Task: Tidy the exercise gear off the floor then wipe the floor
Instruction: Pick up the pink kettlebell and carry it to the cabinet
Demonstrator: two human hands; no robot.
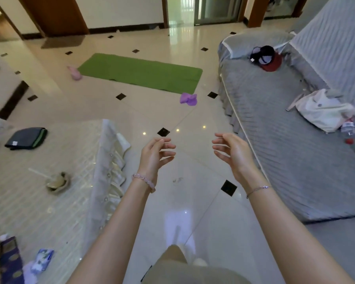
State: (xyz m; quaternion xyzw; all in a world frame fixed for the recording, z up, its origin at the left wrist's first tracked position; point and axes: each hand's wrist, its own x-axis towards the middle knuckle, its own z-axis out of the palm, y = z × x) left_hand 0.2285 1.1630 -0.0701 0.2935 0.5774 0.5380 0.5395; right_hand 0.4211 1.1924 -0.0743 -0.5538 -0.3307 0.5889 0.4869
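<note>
Fingers on our left hand are loosely curled and spread, pinching nothing; same on the right hand, fingers apart, palm facing in, empty. Both hands hover over bare floor tile between the table w/ the pale cloth on our left and the grey-covered sofa on our right.

The gear is well ahead of us, none of it touched yet. Green mat lies flat and unrolled. A purple item sits just off its near right corner, prob. a band or small prop, too blurred to say. A pink thing sits at the mat's far left end, also blurred.

So we're at the approach, task barely begun as we judge it. To do it well: small bits first, purple then pink, so the mat is free to roll. Then roll from one short end, keeping the edges square so it doesn't cone. A dark folded cloth on the table looks like a wipe candidate for after, though we can't be sure. Glossy tile, so watch our footing.
</note>
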